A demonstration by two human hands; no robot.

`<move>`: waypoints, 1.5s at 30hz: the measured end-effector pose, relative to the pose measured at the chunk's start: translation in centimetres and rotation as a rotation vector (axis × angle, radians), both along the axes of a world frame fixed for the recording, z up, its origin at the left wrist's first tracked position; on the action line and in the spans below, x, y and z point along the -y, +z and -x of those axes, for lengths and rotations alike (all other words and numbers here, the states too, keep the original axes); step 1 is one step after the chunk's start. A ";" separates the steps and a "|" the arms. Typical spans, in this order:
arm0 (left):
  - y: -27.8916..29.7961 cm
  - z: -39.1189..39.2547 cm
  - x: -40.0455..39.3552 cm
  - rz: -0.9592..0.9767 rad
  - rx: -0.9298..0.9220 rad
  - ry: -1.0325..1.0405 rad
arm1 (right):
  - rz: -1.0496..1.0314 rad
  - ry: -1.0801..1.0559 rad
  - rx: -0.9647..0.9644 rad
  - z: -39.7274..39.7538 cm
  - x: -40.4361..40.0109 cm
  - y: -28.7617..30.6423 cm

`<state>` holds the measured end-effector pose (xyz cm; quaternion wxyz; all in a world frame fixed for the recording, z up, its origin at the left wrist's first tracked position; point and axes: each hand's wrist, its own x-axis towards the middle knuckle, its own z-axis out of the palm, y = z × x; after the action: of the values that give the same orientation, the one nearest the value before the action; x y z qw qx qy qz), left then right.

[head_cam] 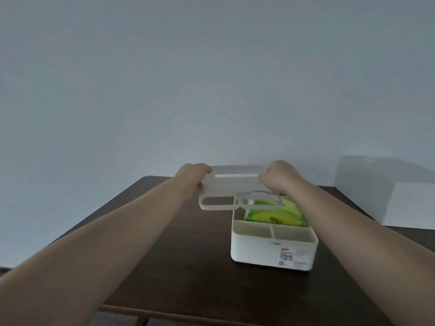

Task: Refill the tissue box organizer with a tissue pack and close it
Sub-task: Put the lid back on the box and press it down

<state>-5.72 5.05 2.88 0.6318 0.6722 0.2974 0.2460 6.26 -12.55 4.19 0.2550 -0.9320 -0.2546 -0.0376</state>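
Note:
A white tissue box organizer (273,251) stands open on the dark table, right of centre. A green tissue pack (277,214) lies in its rear compartment; two small front compartments hold nothing. The white lid (231,185), with a long slot and cut-out openings, hovers above and to the left of the box, tilted toward me. My left hand (194,176) grips the lid's left end. My right hand (279,176) grips its right end.
The dark brown table (179,255) runs from the wall to a front edge near the bottom of the view. A pale wall fills the background. A white block-like object (386,196) stands at the back right.

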 end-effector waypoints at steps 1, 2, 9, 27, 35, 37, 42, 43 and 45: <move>0.1 -0.5 1.0 -0.004 -0.004 -0.016 | -0.003 -0.016 -0.005 -0.4 1.0 -0.2; 0.1 -1.1 2.0 -0.006 -0.008 -0.037 | -0.010 -0.034 -0.009 -0.7 2.0 -0.4; -1.2 -4.3 6.1 -0.030 -0.076 -0.141 | -0.048 -0.106 -0.089 -2.2 7.1 -2.1; -4.2 -5.9 6.3 -0.460 -0.434 -0.056 | 0.032 -0.109 -0.096 -2.5 8.1 -5.8; -5.0 -5.7 6.1 -0.630 -0.398 -0.043 | 0.002 -0.120 -0.107 -3.4 8.0 -6.6; -5.1 -5.9 6.3 -0.656 -0.364 -0.042 | -0.022 -0.119 -0.101 -3.8 7.9 -6.9; -5.5 -6.8 6.3 -0.649 -0.360 -0.170 | -0.045 -0.061 -0.060 -5.1 6.9 -7.5; -5.6 -6.9 6.4 -0.637 -0.354 -0.189 | -0.042 -0.035 -0.053 -5.3 6.6 -7.6; -6.0 -7.2 6.3 -0.646 -0.351 -0.227 | -0.025 0.010 -0.046 -5.7 6.1 -7.8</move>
<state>1.53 -1.23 -3.15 0.3502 0.8972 0.2319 0.1367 11.98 -18.69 -3.65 0.2727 -0.9281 -0.2530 -0.0179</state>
